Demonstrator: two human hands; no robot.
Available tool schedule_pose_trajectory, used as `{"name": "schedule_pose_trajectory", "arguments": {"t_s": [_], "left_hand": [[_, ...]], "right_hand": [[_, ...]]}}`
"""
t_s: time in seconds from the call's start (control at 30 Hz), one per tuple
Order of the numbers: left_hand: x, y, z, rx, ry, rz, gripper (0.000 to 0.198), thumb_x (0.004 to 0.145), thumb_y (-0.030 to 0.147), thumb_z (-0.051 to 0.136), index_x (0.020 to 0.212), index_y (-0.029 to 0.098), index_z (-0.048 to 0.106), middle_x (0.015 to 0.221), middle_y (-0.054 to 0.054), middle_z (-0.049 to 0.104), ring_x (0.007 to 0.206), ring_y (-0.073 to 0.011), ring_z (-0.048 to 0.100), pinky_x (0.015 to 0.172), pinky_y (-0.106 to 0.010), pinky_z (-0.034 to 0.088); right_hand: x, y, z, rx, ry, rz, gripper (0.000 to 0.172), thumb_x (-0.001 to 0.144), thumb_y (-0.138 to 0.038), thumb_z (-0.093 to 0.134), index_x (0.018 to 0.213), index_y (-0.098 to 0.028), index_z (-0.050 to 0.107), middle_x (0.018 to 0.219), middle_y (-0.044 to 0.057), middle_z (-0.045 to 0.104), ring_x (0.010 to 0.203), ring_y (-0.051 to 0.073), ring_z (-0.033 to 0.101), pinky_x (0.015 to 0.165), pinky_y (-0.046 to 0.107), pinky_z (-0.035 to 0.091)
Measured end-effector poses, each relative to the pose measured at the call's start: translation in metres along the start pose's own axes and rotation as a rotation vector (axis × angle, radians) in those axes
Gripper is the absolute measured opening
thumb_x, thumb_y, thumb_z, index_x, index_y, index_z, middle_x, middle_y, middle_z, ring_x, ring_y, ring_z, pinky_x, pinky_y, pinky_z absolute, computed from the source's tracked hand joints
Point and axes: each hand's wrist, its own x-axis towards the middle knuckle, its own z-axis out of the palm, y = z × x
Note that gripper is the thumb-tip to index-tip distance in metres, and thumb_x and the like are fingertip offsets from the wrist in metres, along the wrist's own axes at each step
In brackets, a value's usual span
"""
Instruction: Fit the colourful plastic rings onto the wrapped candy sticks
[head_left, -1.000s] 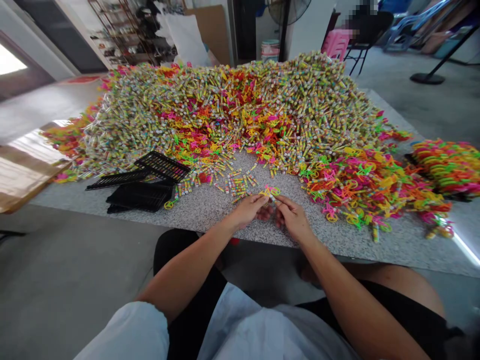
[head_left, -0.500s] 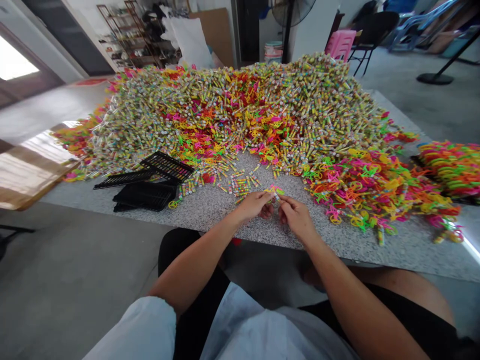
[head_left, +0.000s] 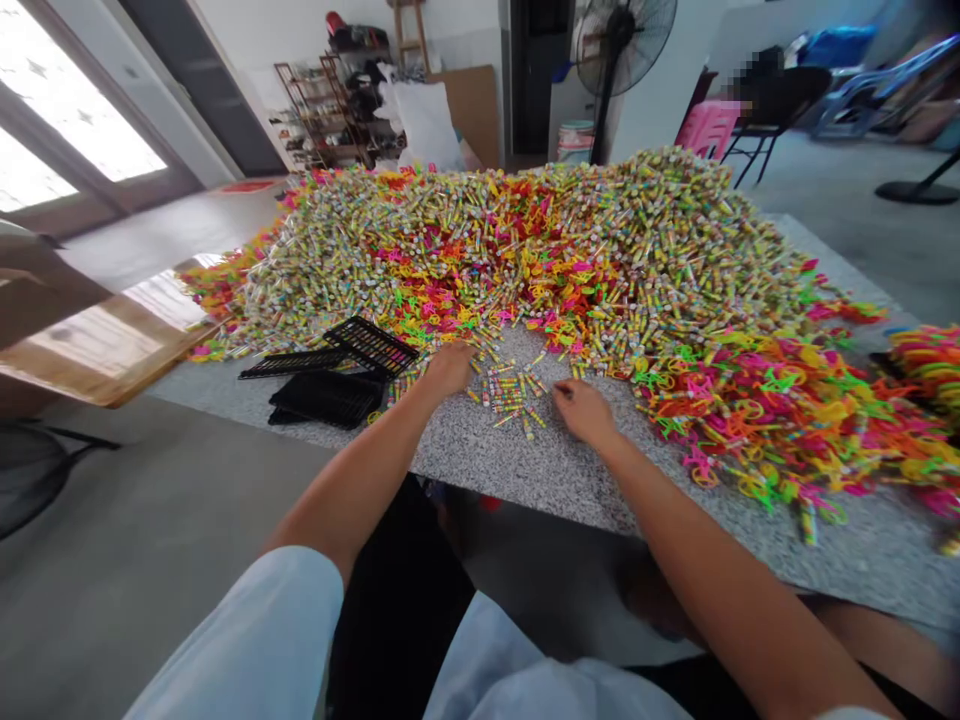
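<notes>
My left hand reaches forward to the near edge of the pile, by the loose tubes and bright plastic pieces. Its fingertips are turned away and hidden, so what they touch is unclear. My right hand hovers low over the speckled tabletop, fingers curled against the thumb; anything inside them is too small to see. Between the hands lies a small group of printed candy-like tubes, some side by side, others scattered. Behind them rises a big heap of similar tubes mixed with pink, orange, yellow and green plastic pieces.
Black slotted trays lie stacked at the left of the hands. A heap of coloured plastic toys with tubes spreads over the right side. At the far right is another row of coloured pieces. A cardboard box stands beyond the left edge.
My hands were together over the table with a small white-and-coloured piece between their fingers. They have parted: the left has moved forward and left to the pile. The view has shifted too.
</notes>
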Motion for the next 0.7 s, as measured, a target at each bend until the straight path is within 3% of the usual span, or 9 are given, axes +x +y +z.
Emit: {"name": "schedule_pose_trajectory", "arguments": {"t_s": [0.07, 0.13, 0.23, 0.37, 0.5, 0.57, 0.7], "left_hand": [[0.005, -0.006, -0.002, 0.038, -0.062, 0.060, 0.040, 0.077, 0.011, 0.061, 0.113, 0.023, 0.075, 0.118, -0.008, 0.072, 0.116, -0.0254, 0.064, 0.105, -0.035, 0.047], [0.009, -0.012, -0.004, 0.041, -0.103, 0.087, 0.039, 0.078, 0.010, 0.060, 0.112, 0.022, 0.075, 0.118, -0.007, 0.073, 0.114, -0.0242, 0.065, 0.103, -0.033, 0.049], [0.016, -0.025, -0.007, -0.049, -0.093, 0.040, 0.044, 0.082, 0.010, 0.057, 0.122, 0.020, 0.072, 0.117, -0.006, 0.074, 0.107, -0.0208, 0.068, 0.097, -0.029, 0.052], [0.015, -0.057, -0.022, -0.043, 0.053, -0.122, 0.040, 0.088, 0.015, 0.054, 0.123, 0.020, 0.072, 0.120, -0.005, 0.074, 0.107, -0.0197, 0.069, 0.096, -0.027, 0.051], [-0.005, -0.087, -0.041, 0.059, 0.031, -0.229, 0.027, 0.090, 0.027, 0.058, 0.108, 0.021, 0.078, 0.104, -0.005, 0.077, 0.097, -0.0213, 0.070, 0.089, -0.027, 0.052], [-0.017, -0.090, -0.046, 0.078, -0.013, -0.169, 0.028, 0.091, 0.038, 0.061, 0.106, 0.023, 0.078, 0.100, -0.005, 0.076, 0.095, -0.0215, 0.069, 0.088, -0.028, 0.052], [-0.037, -0.078, -0.041, 0.168, -0.082, 0.097, 0.052, 0.082, 0.056, 0.073, 0.125, 0.027, 0.071, 0.123, -0.009, 0.068, 0.117, -0.0276, 0.061, 0.102, -0.035, 0.047]], "right_hand": [[0.011, -0.014, 0.020, -0.199, 0.019, -0.025, 0.026, 0.095, -0.033, 0.059, 0.112, -0.018, 0.073, 0.121, 0.014, 0.070, 0.107, 0.024, 0.068, 0.092, 0.032, 0.050], [0.020, -0.025, 0.030, -0.385, 0.001, -0.040, 0.033, 0.098, -0.040, 0.056, 0.116, -0.018, 0.072, 0.125, 0.016, 0.067, 0.104, 0.026, 0.068, 0.089, 0.034, 0.050], [0.025, -0.028, 0.034, -0.476, -0.057, -0.077, 0.033, 0.099, -0.041, 0.054, 0.114, -0.019, 0.072, 0.120, 0.015, 0.068, 0.100, 0.025, 0.069, 0.085, 0.032, 0.049], [0.012, -0.003, 0.025, -0.464, -0.020, -0.103, 0.024, 0.097, -0.032, 0.055, 0.104, -0.016, 0.072, 0.108, 0.014, 0.072, 0.097, 0.023, 0.069, 0.083, 0.030, 0.047], [-0.019, 0.034, 0.003, -0.401, 0.033, -0.100, 0.019, 0.093, -0.032, 0.058, 0.095, -0.018, 0.070, 0.097, 0.011, 0.073, 0.091, 0.024, 0.068, 0.081, 0.032, 0.046], [-0.038, 0.047, -0.009, -0.324, 0.027, -0.045, 0.019, 0.092, -0.035, 0.059, 0.093, -0.020, 0.069, 0.091, 0.009, 0.074, 0.085, 0.024, 0.069, 0.077, 0.032, 0.045], [-0.075, 0.056, -0.022, -0.137, 0.000, 0.085, 0.022, 0.090, -0.042, 0.059, 0.094, -0.022, 0.065, 0.084, 0.005, 0.073, 0.078, 0.022, 0.068, 0.071, 0.031, 0.044]]}}
